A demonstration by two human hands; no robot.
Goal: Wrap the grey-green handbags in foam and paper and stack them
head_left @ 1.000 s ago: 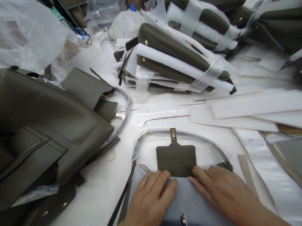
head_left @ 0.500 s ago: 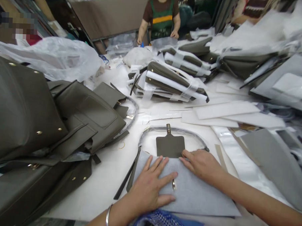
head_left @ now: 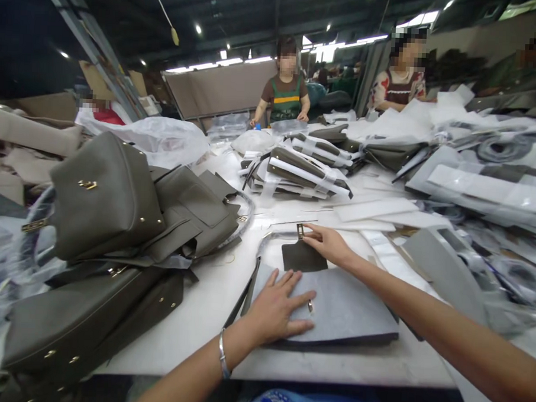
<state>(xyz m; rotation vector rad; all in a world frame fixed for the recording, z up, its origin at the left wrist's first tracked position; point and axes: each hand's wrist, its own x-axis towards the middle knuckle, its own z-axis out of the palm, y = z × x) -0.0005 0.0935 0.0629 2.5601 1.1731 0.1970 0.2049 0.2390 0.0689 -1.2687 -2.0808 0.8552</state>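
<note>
- Right hand (head_left: 330, 244) has gone from the flap's (head_left: 301, 259) lower right corner up to the metal-ended tab (head_left: 299, 230) at its tip; left hand about where it was, spread on the grey sheet (head_left: 352, 299). View has tilted up, more of the room in frame.
- Biggest: white table (head_left: 212, 302), near edge just below the bag in work.
- Pile of olive bags (head_left: 103, 197) on the left side, stacked on each other, gold feet and locks showing.
- Two co-workers across the table: one in a green apron (head_left: 285, 101), one in a brown apron (head_left: 398, 88).
- Wrapped olive bags (head_left: 302, 170) mid-table, beyond the work, white padding between layers.
- Bag in work: lying flat at the near edge, in front of the wearer, grey sheet over it, dark edge showing at lower right. Wrapped handle (head_left: 275, 234) arcs out past the far edge.
- White foam strips (head_left: 374, 210) overlapping, beyond the right forearm.
- Left: palm down, fingers spread, pressed on the sheet. Not gripping.
- Right: fingertips pinched on the tab. Hands apart, not touching.
- Flap: olive, pokes out past the sheet's far edge.
- Silver bangle (head_left: 223, 353) on left wrist.
- Smallest: metal turn-lock (head_left: 310, 306) showing at the sheet, right by the left fingers.
</note>
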